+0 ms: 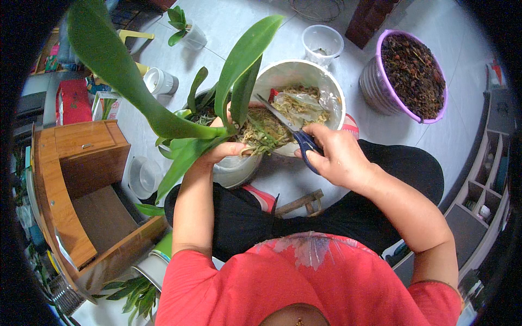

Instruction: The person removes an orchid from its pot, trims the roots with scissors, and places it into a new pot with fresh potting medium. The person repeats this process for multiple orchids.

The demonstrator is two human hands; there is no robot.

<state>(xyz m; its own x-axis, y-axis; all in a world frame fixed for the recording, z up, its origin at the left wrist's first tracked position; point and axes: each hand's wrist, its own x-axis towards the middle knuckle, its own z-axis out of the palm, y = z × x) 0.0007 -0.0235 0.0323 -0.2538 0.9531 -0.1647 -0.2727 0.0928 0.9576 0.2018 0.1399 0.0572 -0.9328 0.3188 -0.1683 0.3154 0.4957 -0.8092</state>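
Note:
My left hand [224,151] holds an orchid [163,116] with long, broad green leaves by the base of its stem. Its root ball [267,126], wrapped in brownish moss, points right over the near rim of a white bucket [340,98]. In my right hand [336,153] is a pair of scissors [304,142] with dark blue handles; the blades lie over the root ball and point up and left. Whether the blades are parted is hard to tell. Loose moss [304,106] and clear plastic film are inside the bucket. Leaves partly hide my left fingers.
A purple-rimmed pot of bark mix [414,77] stands at the right. Beyond the bucket is a clear plastic cup [322,42]. A small potted plant [191,34], a white cup [160,81] and a clear tub [144,177] stand leftward, near a wooden cabinet [81,142].

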